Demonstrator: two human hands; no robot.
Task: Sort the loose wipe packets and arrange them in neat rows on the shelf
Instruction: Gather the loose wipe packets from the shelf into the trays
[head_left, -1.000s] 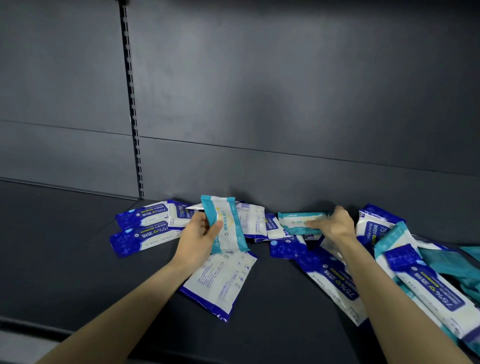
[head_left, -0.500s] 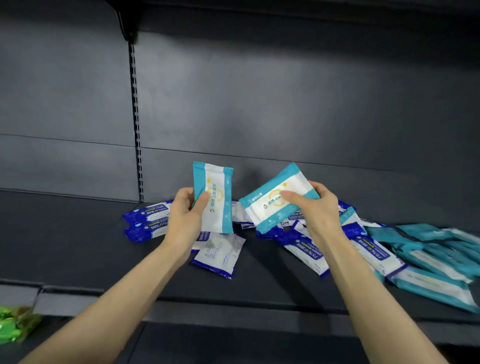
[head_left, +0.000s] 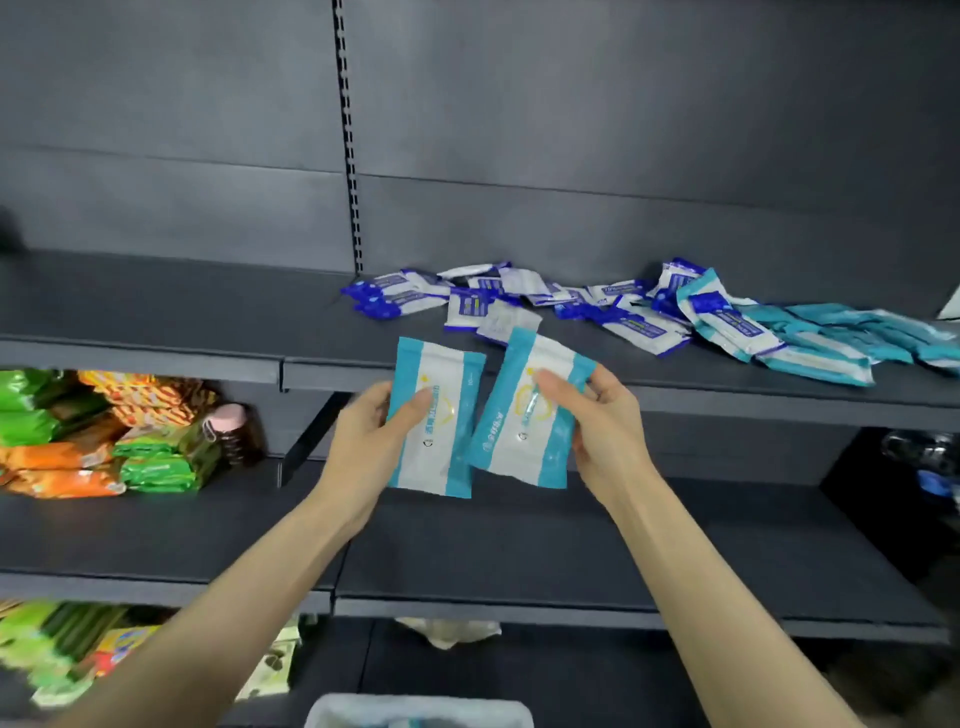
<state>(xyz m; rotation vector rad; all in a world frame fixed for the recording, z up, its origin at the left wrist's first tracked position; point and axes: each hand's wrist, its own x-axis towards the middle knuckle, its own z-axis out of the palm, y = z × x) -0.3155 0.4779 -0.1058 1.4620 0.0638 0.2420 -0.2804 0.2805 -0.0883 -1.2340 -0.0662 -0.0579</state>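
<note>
Below the shelf (head_left: 675, 387), left hand (head_left: 371, 434) and right hand (head_left: 605, 423) each grip one teal packet (head_left: 441, 415) (head_left: 530, 415), faces up, probably for matching before rows; pile (head_left: 571, 306) unsorted.

Loose wipe packets (head_left: 623, 314) lie scattered along the right part of the upper shelf (head_left: 156, 312). In front of its edge, the left hand (head_left: 363, 441) holds the left packet (head_left: 441, 441) just beside the right packet (head_left: 535, 457), which the right hand (head_left: 608, 431) holds. Snack bags (head_left: 78, 431) sit on the lower shelf (head_left: 156, 535), far left.
</note>
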